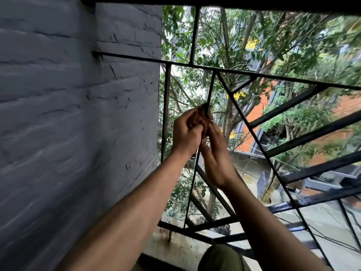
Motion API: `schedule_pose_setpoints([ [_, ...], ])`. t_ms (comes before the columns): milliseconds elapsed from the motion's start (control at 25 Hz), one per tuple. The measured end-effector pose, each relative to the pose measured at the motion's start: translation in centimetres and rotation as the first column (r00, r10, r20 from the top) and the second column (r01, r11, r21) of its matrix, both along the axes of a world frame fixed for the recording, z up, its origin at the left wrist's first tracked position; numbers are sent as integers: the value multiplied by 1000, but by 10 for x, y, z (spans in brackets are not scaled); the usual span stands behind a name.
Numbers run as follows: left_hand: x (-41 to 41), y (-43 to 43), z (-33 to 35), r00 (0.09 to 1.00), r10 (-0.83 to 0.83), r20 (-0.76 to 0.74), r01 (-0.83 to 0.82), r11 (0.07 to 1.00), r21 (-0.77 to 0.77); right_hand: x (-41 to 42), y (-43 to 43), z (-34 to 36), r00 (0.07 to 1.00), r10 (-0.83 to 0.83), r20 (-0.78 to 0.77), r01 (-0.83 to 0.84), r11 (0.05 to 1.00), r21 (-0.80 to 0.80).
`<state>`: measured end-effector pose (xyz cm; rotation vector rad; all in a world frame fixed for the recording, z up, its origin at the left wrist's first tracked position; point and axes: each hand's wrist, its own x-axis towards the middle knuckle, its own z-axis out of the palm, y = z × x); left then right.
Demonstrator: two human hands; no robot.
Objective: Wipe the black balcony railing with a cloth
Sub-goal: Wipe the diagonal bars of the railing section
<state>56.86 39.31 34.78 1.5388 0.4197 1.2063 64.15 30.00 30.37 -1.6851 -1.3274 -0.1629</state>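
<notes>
Abutting a grey brick wall (58, 114), the black railing (285, 106) bears a hand-held cloth (197, 119).

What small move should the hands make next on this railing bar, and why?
Probably slide the brown cloth down the thin bar: the left hand grips it bunched round the bar, the right hand lies flat alongside, and much bar shows below them.
</notes>
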Motion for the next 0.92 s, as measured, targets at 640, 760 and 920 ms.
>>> schedule_pose_setpoints([
  [640, -3, -1, -64, 996, -19, -82, 3, 980, -198, -20, -3, -107, 959, -66, -276, 36, 993, -113],
  [760, -7, -17, -81, 997, 30, -68, -48, 957, -285, -12, -9, -103, 895, -148, -422, 118, 988, -96],
  [920, -12, -8, -111, 993, -58, -99, 17, 926, -377, -11, -11, -104, 891, -159, -425, 129, 987, -100],
])
